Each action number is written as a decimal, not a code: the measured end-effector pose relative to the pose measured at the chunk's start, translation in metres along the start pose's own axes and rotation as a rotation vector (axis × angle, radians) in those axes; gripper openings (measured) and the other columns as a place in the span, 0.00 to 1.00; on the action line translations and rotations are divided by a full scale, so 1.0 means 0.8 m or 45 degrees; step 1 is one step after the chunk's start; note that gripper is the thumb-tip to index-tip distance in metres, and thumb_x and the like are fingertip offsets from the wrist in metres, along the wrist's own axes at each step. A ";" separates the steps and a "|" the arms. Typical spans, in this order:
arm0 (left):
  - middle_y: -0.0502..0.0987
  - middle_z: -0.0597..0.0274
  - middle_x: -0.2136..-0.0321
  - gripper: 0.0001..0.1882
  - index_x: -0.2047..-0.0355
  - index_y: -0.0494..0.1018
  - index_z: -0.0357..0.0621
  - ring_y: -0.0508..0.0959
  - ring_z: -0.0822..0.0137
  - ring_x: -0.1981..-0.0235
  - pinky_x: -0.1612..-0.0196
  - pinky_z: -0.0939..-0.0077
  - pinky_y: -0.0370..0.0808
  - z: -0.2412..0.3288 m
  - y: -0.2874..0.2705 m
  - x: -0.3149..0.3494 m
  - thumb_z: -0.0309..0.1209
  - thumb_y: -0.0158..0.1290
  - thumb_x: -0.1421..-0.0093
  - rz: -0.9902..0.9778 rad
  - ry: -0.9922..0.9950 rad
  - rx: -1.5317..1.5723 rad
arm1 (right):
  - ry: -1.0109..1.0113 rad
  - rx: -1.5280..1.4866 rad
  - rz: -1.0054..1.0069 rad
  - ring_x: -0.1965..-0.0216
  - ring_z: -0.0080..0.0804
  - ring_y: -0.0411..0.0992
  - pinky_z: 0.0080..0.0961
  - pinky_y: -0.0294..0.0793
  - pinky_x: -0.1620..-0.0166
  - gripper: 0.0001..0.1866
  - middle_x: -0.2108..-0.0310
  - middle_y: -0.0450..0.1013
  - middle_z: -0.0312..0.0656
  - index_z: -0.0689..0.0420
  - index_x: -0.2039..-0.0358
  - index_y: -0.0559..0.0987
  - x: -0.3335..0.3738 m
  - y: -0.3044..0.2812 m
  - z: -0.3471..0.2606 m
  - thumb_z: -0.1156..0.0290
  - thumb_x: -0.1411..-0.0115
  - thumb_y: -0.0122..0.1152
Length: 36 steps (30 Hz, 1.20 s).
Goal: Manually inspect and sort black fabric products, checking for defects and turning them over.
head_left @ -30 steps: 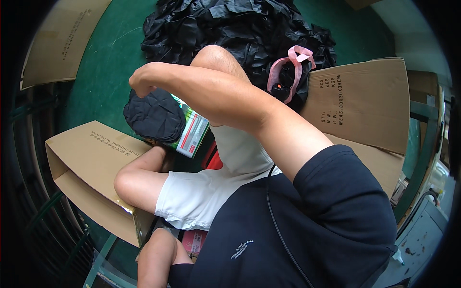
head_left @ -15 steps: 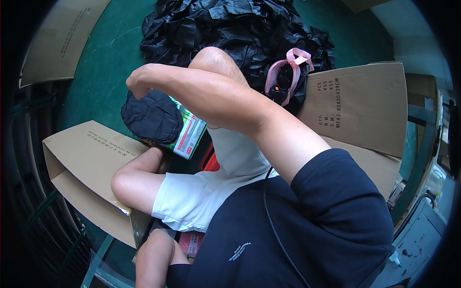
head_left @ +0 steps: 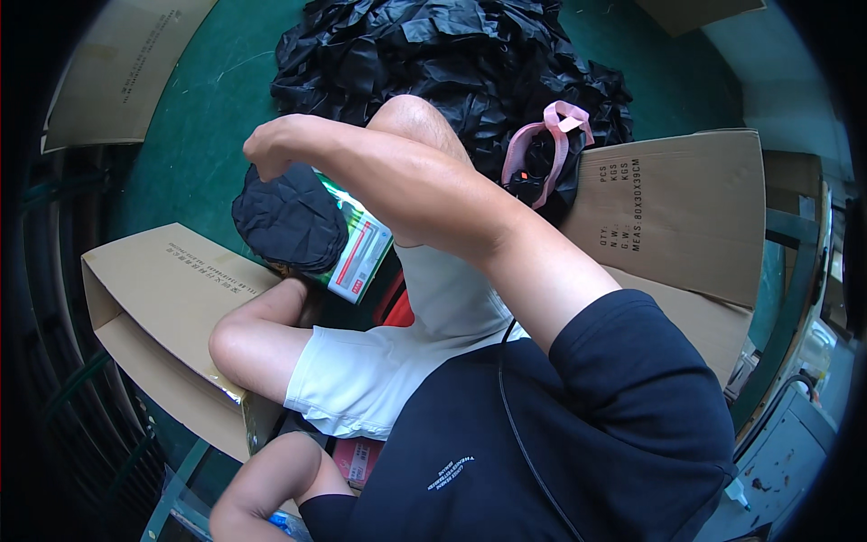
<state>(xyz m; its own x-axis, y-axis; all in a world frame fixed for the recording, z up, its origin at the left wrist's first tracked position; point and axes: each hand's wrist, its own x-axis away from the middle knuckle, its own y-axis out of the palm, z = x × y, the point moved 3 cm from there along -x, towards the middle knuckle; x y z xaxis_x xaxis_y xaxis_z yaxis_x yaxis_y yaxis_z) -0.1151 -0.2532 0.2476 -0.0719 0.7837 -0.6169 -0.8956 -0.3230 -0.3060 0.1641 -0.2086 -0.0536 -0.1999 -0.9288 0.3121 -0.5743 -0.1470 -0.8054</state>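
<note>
My right arm crosses from the right side to the upper left, over my bare knee. My right hand (head_left: 269, 152) is bent down at the wrist with its fingers curled closed; whatever they hold, if anything, is hidden. Just below it is a rounded bundle of black cloth (head_left: 291, 221). The bundle lies against a green and white printed package (head_left: 363, 257) between my legs. My left arm is bent at the lower left, its forearm running down to the lower edge. The left hand itself does not show.
A heap of shiny black fabric (head_left: 424, 54) spreads on the green floor (head_left: 194, 181) ahead. A pink strap (head_left: 519, 154) loops at its right edge. Cardboard boxes stand at left (head_left: 172, 280) and right (head_left: 668, 208), with another carton (head_left: 113, 72) at the upper left.
My left elbow has bent and the forearm has swung outward to the left. The right hand has shifted slightly, still above the black cloth bundle. The whole view has moved a little.
</note>
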 end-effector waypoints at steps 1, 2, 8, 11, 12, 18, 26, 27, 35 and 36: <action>0.78 0.45 0.60 0.17 0.57 0.74 0.35 0.78 0.55 0.59 0.53 0.60 0.75 -0.007 -0.029 0.011 0.36 0.49 0.40 -0.016 -0.130 0.204 | -0.006 0.001 0.000 0.62 0.45 0.78 0.41 0.76 0.62 0.14 0.67 0.79 0.52 0.61 0.65 0.84 0.004 -0.006 0.005 0.68 0.51 0.60; 0.79 0.48 0.58 0.18 0.58 0.75 0.41 0.79 0.54 0.60 0.56 0.61 0.76 -0.013 -0.051 0.022 0.43 0.50 0.37 0.262 -0.154 -0.011 | -0.029 -0.089 0.174 0.61 0.45 0.78 0.40 0.76 0.61 0.16 0.67 0.79 0.52 0.60 0.63 0.83 0.014 -0.022 0.009 0.64 0.48 0.60; 0.63 0.70 0.85 0.12 0.69 0.61 0.47 0.59 0.79 0.85 0.75 0.81 0.55 -0.034 -0.079 0.221 0.20 0.54 0.44 1.937 -0.195 -0.109 | -0.065 -1.001 0.981 0.72 0.26 0.78 0.22 0.77 0.67 0.13 0.73 0.78 0.40 0.61 0.61 0.81 0.095 -0.078 0.069 0.63 0.39 0.61; 0.60 0.67 0.82 0.06 0.66 0.62 0.43 0.58 0.76 0.84 0.76 0.81 0.56 -0.081 -0.089 0.309 0.20 0.47 0.40 2.126 -0.190 0.166 | 0.029 -1.451 1.252 0.78 0.24 0.76 0.21 0.77 0.72 0.12 0.78 0.77 0.40 0.64 0.65 0.80 0.135 -0.038 0.163 0.67 0.42 0.61; 0.60 0.67 0.83 0.06 0.66 0.63 0.43 0.57 0.75 0.84 0.77 0.81 0.57 -0.098 -0.090 0.327 0.19 0.47 0.40 2.165 -0.131 0.302 | 0.265 -1.275 1.237 0.78 0.24 0.75 0.21 0.76 0.73 0.11 0.78 0.77 0.40 0.63 0.65 0.81 0.148 -0.008 0.209 0.68 0.42 0.60; 0.61 0.67 0.82 0.02 0.64 0.67 0.40 0.58 0.75 0.85 0.81 0.81 0.54 -0.152 -0.054 0.412 0.22 0.48 0.38 2.706 -0.095 0.573 | 0.889 -0.336 0.522 0.57 0.48 0.76 0.35 0.75 0.52 0.11 0.63 0.79 0.52 0.60 0.70 0.83 0.248 0.168 0.341 0.73 0.53 0.57; 0.62 0.67 0.81 0.04 0.63 0.71 0.37 0.58 0.75 0.84 0.81 0.81 0.54 -0.156 -0.061 0.423 0.24 0.47 0.35 2.724 -0.145 0.562 | 0.944 -0.033 0.183 0.42 0.47 0.68 0.36 0.71 0.44 0.38 0.38 0.62 0.45 0.49 0.38 0.64 0.273 0.211 0.328 0.82 0.51 0.60; 0.62 0.67 0.81 0.04 0.63 0.71 0.37 0.58 0.74 0.84 0.81 0.81 0.54 -0.156 -0.061 0.423 0.24 0.47 0.35 2.729 -0.142 0.554 | 0.914 0.061 0.189 0.42 0.47 0.68 0.37 0.72 0.44 0.38 0.38 0.62 0.44 0.48 0.38 0.64 0.274 0.209 0.326 0.82 0.51 0.61; 0.63 0.66 0.81 0.05 0.63 0.71 0.37 0.58 0.74 0.84 0.81 0.80 0.54 -0.158 -0.056 0.416 0.26 0.47 0.34 2.733 -0.164 0.537 | 0.715 0.197 0.172 0.45 0.50 0.69 0.38 0.73 0.46 0.35 0.41 0.65 0.43 0.49 0.39 0.66 0.269 0.220 0.319 0.81 0.49 0.60; 0.63 0.66 0.81 0.05 0.62 0.71 0.37 0.58 0.74 0.84 0.81 0.81 0.54 -0.157 -0.054 0.417 0.26 0.47 0.34 2.740 -0.164 0.538 | 0.805 0.199 0.186 0.46 0.50 0.70 0.39 0.74 0.47 0.32 0.43 0.66 0.44 0.51 0.41 0.67 0.266 0.224 0.317 0.81 0.49 0.60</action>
<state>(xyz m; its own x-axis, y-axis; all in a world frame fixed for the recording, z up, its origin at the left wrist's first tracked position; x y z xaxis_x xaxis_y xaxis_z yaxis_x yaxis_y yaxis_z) -0.0452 -0.0443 -0.0365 -0.8089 -0.4803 0.3391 0.5500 -0.4142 0.7252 0.2200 -0.5189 -0.2591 -0.7215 -0.5714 0.3912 -0.3933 -0.1268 -0.9106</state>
